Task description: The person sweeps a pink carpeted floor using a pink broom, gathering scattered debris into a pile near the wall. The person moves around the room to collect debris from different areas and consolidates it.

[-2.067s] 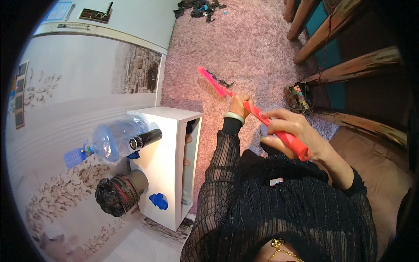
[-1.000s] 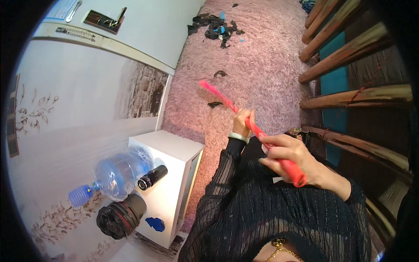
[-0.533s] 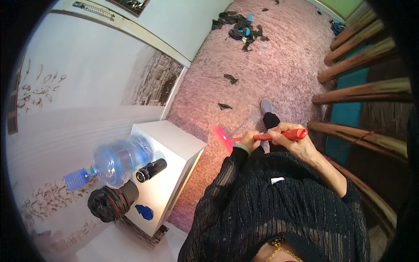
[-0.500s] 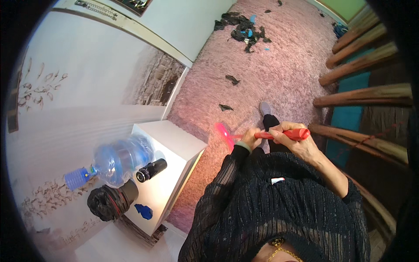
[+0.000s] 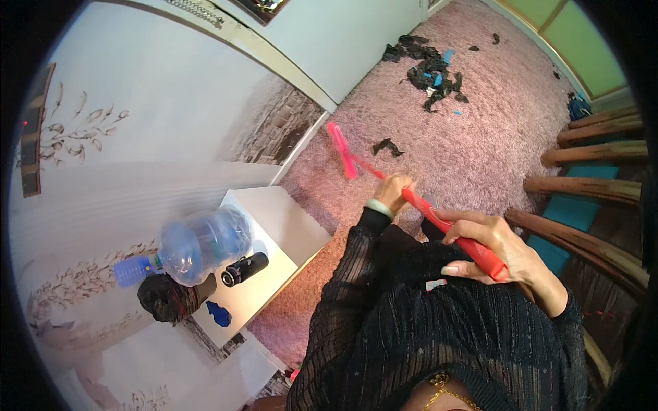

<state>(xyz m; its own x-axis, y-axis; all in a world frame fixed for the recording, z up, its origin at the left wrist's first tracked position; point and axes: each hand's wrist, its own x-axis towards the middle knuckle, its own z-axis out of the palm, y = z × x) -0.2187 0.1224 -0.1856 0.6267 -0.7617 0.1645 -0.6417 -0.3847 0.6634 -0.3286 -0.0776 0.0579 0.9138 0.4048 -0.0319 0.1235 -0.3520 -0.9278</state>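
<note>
A broom [image 5: 449, 229] with a red handle slants across in front of me. Its narrow bright pink head [image 5: 342, 151] is over the carpet, next to the base of the wall. My left hand [image 5: 393, 192] is closed round the handle partway along. Near the top end, my right hand [image 5: 495, 246] holds the handle between thumb and fingers. Beyond the head, to its right, lies a black scrap [image 5: 388, 147]. A heap of torn black plastic [image 5: 428, 75] with blue bits lies farther off on the carpet, against the white door or wall panel.
At left stands a white cabinet [image 5: 288, 226] carrying a clear water jug [image 5: 205, 243], a black cylinder [image 5: 245, 269], a blue crumpled piece [image 5: 218, 314] and a black-lined bin [image 5: 171, 298]. Wooden slats [image 5: 582, 185] run along the right. The pink carpet [image 5: 493, 130] spreads between them.
The broom's head has swung forward and left, toward the wall. My right hand has moved back and right with the handle's end, its fingers loosening. The view has shifted.
</note>
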